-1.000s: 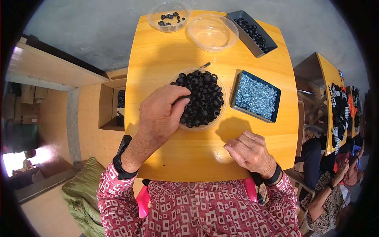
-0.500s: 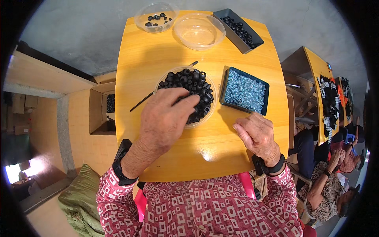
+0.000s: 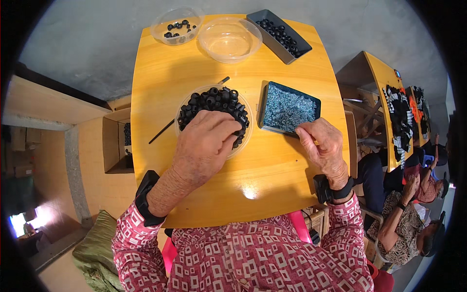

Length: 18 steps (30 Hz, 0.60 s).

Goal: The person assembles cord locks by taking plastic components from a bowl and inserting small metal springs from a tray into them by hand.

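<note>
My left hand point(image 3: 203, 146) reaches over a clear round bowl point(image 3: 249, 131) heaped with black beads point(image 3: 214, 101). Its fingers are bent and pressed together among the beads, and their tips are partly hidden. At the lower right corner of a dark tray point(image 3: 262, 109) of shiny blue small beads point(image 3: 290, 108) is my right hand point(image 3: 325, 148). Thumb and forefinger meet in a pinch by the tray's near edge, the other fingers curled in. What either hand holds, if anything, is too small or covered to make out. A thin black stick point(image 3: 162, 131) passes behind the bowl.
At the table's far edge stand a clear bowl point(image 3: 154, 31) with some black beads, another clear bowl point(image 3: 230, 54), and a grey tray point(image 3: 295, 59) with black beads. Two people sit at the right beside another table point(image 3: 378, 68) bearing dark cloth point(image 3: 400, 121). A green cushion point(image 3: 97, 248) lies lower left.
My right hand has moved up to the tray's near edge. My left hand has shifted right over the bowl of black beads. The whole view has swung slightly.
</note>
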{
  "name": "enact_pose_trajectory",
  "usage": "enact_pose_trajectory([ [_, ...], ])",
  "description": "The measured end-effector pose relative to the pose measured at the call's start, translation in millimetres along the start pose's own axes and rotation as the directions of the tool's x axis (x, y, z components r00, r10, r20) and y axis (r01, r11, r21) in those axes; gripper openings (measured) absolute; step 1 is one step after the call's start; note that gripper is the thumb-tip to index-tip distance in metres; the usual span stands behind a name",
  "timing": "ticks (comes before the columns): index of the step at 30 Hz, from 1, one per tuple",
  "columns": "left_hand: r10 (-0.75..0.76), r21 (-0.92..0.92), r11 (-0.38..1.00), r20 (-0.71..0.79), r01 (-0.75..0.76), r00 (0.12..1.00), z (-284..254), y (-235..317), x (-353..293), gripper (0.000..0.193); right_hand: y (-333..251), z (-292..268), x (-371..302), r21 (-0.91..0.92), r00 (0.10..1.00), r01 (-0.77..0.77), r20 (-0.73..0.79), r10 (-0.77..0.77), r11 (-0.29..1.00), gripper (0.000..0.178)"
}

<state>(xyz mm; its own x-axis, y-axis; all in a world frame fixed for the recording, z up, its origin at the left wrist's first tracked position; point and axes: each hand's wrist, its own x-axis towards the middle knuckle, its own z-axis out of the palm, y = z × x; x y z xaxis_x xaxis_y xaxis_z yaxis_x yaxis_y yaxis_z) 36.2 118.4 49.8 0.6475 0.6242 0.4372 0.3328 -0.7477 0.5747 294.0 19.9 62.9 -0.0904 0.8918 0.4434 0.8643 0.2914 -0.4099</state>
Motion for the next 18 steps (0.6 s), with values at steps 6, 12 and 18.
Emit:
enact_pose_trajectory([
  [6,-0.356,-0.462,0.815,0.078,0.350,0.931,-4.8,3.8,-6.9,0.011,4.3,-0.5,-2.3,0.002,0.999,-0.033,0.006,0.033,0.999,0.007],
  [12,-0.175,-0.139,0.975,0.020,0.176,0.984,-3.9,6.8,-7.1,0.016,18.0,-13.5,8.5,-0.116,0.994,-0.104,0.010,0.106,0.988,0.013],
  [18,0.089,0.105,0.989,0.100,-0.099,0.991,-3.8,9.5,-6.8,0.021,18.9,1.3,13.4,-0.172,0.975,-0.006,0.216,0.043,0.985,0.022],
])
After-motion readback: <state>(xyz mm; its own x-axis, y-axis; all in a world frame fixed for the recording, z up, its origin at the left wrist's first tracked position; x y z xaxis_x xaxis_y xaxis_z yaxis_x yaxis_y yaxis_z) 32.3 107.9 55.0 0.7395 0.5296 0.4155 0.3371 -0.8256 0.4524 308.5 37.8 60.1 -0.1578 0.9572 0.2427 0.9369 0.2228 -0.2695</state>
